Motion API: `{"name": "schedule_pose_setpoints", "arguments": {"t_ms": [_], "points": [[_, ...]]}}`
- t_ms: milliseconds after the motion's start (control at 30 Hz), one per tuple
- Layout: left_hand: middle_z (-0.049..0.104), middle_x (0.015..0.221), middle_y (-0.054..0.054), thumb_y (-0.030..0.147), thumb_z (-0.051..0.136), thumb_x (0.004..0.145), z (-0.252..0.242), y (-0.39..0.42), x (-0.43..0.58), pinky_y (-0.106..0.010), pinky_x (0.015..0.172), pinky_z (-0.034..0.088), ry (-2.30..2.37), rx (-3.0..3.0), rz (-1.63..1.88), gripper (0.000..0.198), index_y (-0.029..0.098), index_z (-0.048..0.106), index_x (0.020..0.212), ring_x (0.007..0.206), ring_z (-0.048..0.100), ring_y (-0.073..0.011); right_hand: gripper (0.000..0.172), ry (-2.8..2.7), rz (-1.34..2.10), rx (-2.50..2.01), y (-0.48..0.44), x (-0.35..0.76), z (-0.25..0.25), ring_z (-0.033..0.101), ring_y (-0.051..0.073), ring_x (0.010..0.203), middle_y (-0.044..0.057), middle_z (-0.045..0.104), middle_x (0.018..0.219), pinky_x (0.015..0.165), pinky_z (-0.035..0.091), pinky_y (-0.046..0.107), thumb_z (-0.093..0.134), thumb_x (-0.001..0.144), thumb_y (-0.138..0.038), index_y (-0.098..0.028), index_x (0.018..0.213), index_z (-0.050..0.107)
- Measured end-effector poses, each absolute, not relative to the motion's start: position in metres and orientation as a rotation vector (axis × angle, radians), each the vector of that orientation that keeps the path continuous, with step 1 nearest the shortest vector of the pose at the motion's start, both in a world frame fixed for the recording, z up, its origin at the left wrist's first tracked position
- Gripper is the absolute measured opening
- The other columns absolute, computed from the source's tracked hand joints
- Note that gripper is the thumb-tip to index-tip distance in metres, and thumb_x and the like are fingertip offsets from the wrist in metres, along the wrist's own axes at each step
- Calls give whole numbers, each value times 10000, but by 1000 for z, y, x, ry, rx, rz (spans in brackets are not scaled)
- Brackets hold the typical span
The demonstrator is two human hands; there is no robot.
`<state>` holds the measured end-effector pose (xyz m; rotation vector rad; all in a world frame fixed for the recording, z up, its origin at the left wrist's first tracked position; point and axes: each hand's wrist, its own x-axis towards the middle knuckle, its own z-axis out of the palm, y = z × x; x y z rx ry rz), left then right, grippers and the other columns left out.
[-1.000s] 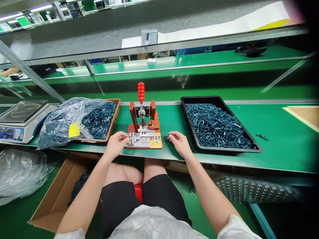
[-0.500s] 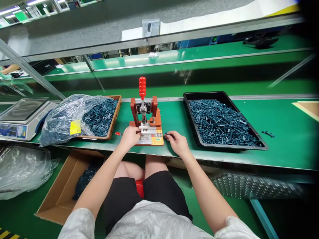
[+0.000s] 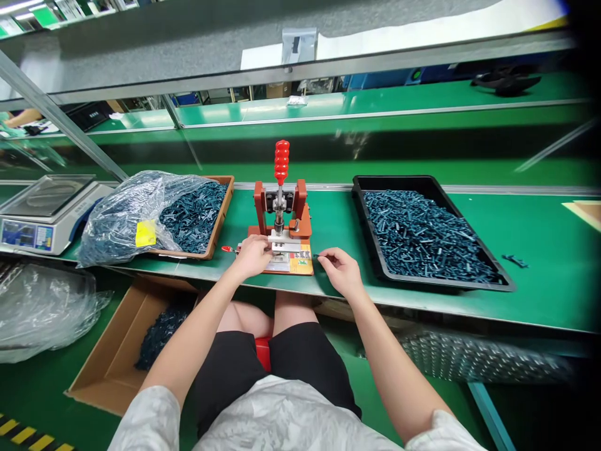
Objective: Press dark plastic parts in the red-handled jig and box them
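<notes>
A toggle clamp press with a red ribbed handle (image 3: 282, 161) stands upright on the bench. Under its plunger sits a silver metal block (image 3: 284, 243). My left hand (image 3: 253, 257) is closed at the left side of this block; its fingertips hide whatever they pinch. Just right of the press's yellow base plate (image 3: 302, 265), my right hand (image 3: 342, 272) pinches a small dark plastic part (image 3: 318, 256), mostly covered by the fingers. A small red-tipped lever (image 3: 228, 248) sticks out left of the press, beside my left hand.
At the right, a black tray (image 3: 509, 283) holds many small dark-teal parts, with a few loose parts (image 3: 515, 260) beyond it. A brown tray (image 3: 224, 213) of similar parts, partly under a plastic bag (image 3: 117, 219), stands left. Further left is a scale (image 3: 40, 228). Below sits a cardboard box (image 3: 106, 369).
The camera view has shifted slightly, so the bench appears further right. My right hand is a little farther from the base plate. My left hand stays at the metal block.
</notes>
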<state>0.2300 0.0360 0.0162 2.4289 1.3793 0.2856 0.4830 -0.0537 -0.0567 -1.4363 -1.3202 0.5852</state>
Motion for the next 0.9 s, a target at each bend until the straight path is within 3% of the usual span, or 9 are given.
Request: {"name": "schedule_pose_setpoints", "arguments": {"t_ms": [267, 500, 733, 900], "points": [[738, 1137, -114, 274, 610, 905, 14, 28, 239, -446, 1049, 463, 1469, 2465, 263, 217, 203, 786, 1009, 1151, 620, -310, 286, -1192, 960, -1297, -37, 447, -49, 591, 186, 578, 3, 626, 651, 563, 495, 314, 675, 850, -520, -240, 833, 615], [743, 1140, -107, 329, 597, 919, 19, 32, 241, -444, 1000, 477, 1428, 2472, 154, 238, 210, 788, 994, 1137, 618, -325, 304, -1163, 1011, -1193, -25, 440, -49, 568, 158, 603, -5, 620, 692, 595, 498, 298, 787, 731, -465, -231, 777, 598], [753, 1133, -133, 246, 637, 875, 18, 29, 248, -449, 1036, 470, 1547, 2395, 216, 232, 166, 765, 1052, 1155, 627, -335, 318, -1186, 1140, -1213, -24, 438, -47, 642, 194, 626, 18, 663, 693, 646, 579, 347, 756, 775, -516, -228, 829, 632], [747, 1162, -112, 381, 767, 807, 24, 35, 239, -463, 1014, 492, 1372, 2430, 152, 243, 210, 790, 979, 1159, 619, -361, 326, -1277, 1046, -1245, -21, 438, -44, 641, 195, 631, 18, 670, 709, 595, 568, 325, 697, 822, -551, -239, 805, 603]]}}
